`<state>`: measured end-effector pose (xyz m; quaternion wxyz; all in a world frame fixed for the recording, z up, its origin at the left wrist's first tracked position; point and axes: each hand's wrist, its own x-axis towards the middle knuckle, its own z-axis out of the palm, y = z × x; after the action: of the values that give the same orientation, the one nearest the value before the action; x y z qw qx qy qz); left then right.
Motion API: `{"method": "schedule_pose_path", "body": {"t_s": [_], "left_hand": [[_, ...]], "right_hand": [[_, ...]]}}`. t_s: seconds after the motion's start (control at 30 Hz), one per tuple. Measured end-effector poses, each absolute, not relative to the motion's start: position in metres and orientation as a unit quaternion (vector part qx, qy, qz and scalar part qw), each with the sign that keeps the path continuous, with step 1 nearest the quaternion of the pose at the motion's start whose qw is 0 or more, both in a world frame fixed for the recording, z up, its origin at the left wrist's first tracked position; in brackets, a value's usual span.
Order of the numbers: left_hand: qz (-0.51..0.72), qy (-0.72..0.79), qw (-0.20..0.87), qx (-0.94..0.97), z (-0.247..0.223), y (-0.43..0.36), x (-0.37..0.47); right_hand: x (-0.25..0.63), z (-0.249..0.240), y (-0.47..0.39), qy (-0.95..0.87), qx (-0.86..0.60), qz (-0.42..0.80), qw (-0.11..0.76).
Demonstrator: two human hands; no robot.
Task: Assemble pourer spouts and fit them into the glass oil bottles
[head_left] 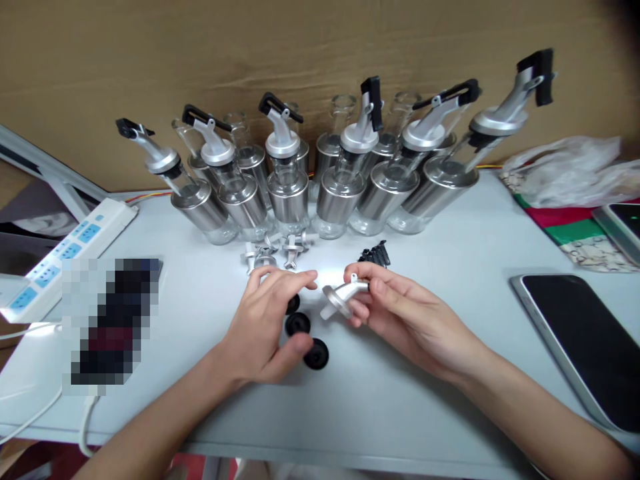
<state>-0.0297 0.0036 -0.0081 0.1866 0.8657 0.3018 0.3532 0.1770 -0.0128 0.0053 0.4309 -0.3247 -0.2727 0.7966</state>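
Along the far side of the desk point(400, 427) stand six spouted bottles point(288, 200), with more bottles point(327, 152) partly hidden behind. One power strip point(107, 217) lies at the left. Of two hands, the left hand point(265, 320) has thumb and fingers apart; the right hand point(413, 313) is clamped on one silver spout point(340, 300), just right of three black discs point(299, 325). Farther off, small black levers point(376, 255) bunch too closely to count.
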Motion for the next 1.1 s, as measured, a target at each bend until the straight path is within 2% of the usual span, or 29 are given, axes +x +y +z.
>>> {"method": "schedule_pose_path", "body": {"t_s": [0.1,0.33,0.47,0.8,1.1], "left_hand": [[0.35,0.327,0.177,0.859,-0.001,0.007,-0.034],[0.152,0.36,0.113,0.914,0.015,0.017,-0.042],[0.103,0.349,0.101,0.926,0.011,0.02,-0.043],[0.135,0.327,0.08,0.932,0.008,0.019,-0.043],[0.231,0.274,0.077,0.93,0.006,0.013,-0.037]], "right_hand": [[0.177,0.006,-0.011,-0.276,-0.342,0.783,0.441],[0.179,0.007,-0.009,-0.254,-0.374,0.781,0.431],[0.179,0.007,-0.008,-0.24,-0.389,0.777,0.433],[0.178,0.009,-0.008,-0.262,-0.46,0.74,0.415],[0.172,0.001,-0.017,-0.251,-0.318,0.847,0.344]]}}
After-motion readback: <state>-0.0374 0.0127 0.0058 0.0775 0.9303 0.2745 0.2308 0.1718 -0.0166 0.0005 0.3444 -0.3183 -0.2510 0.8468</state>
